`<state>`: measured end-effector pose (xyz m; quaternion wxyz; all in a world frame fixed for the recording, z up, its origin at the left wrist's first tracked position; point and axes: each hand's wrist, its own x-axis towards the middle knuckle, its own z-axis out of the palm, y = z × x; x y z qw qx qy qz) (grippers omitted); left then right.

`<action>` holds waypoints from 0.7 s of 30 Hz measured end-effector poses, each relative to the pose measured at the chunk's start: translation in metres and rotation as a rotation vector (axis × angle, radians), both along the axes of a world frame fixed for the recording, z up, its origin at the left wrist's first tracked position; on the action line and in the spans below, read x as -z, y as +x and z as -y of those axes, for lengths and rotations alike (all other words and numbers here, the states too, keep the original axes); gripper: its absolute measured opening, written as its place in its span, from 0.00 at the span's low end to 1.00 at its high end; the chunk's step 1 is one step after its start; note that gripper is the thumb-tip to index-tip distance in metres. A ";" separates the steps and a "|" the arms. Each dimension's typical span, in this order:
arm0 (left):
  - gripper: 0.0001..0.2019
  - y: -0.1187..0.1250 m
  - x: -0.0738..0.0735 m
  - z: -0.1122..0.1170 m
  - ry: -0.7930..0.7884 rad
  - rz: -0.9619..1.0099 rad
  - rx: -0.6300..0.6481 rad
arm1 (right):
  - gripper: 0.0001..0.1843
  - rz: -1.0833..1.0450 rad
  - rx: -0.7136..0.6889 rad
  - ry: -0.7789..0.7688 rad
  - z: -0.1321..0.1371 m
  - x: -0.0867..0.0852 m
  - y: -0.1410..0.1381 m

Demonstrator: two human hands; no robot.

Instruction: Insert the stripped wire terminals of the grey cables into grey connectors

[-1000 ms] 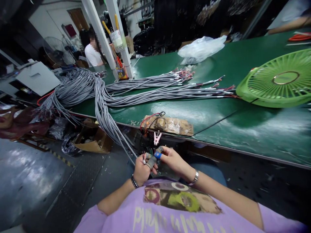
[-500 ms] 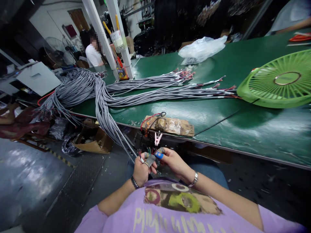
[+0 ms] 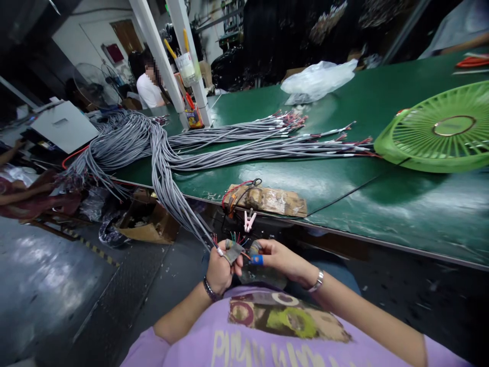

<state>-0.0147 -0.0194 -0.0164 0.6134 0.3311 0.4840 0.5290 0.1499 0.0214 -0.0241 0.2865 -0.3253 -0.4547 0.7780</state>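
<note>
My left hand (image 3: 221, 270) is closed round the end of a grey cable (image 3: 179, 209), with coloured wire ends (image 3: 233, 238) fanning out above my taped fingers. My right hand (image 3: 277, 257), with blue tape on a fingertip, pinches one of those thin wires just to the right. Both hands sit below the edge of the green table (image 3: 344, 183), above my lap. The cable runs up into a thick bundle of grey cables (image 3: 153, 137) draped over the table edge. A pink clip (image 3: 249, 220) hangs at the table edge just above my hands.
A taped brown block with red and black wires (image 3: 267, 199) lies at the table edge. A green fan grille (image 3: 439, 130) rests at right, a clear plastic bag (image 3: 317, 76) at the back. A cardboard box (image 3: 147, 224) sits on the floor. A person in white (image 3: 147, 86) sits far left.
My hands have drawn slightly apart, the right one moving right along a thin wire. The wire ends now fan out more clearly above my left hand.
</note>
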 end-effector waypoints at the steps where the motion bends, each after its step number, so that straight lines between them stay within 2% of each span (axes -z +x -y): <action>1: 0.16 -0.002 -0.001 -0.001 -0.007 0.027 0.044 | 0.16 -0.026 0.038 -0.030 -0.004 0.002 0.002; 3: 0.16 -0.006 -0.003 -0.005 -0.040 0.074 0.146 | 0.15 -0.107 0.174 -0.142 -0.014 0.005 0.002; 5: 0.16 -0.008 -0.006 -0.011 -0.075 0.120 0.244 | 0.17 -0.180 0.243 -0.246 -0.024 0.005 -0.002; 9: 0.15 -0.007 -0.007 -0.023 -0.079 0.214 0.376 | 0.20 -0.256 0.193 -0.232 -0.038 -0.001 -0.016; 12: 0.14 -0.005 -0.005 -0.031 -0.069 0.262 0.403 | 0.20 -0.321 0.213 -0.226 -0.042 -0.005 -0.025; 17: 0.14 -0.003 0.001 -0.036 -0.086 0.262 0.377 | 0.17 -0.409 0.336 -0.329 -0.042 -0.010 -0.030; 21: 0.14 -0.002 -0.001 -0.036 -0.106 0.253 0.367 | 0.16 -0.391 0.432 -0.303 -0.042 -0.014 -0.034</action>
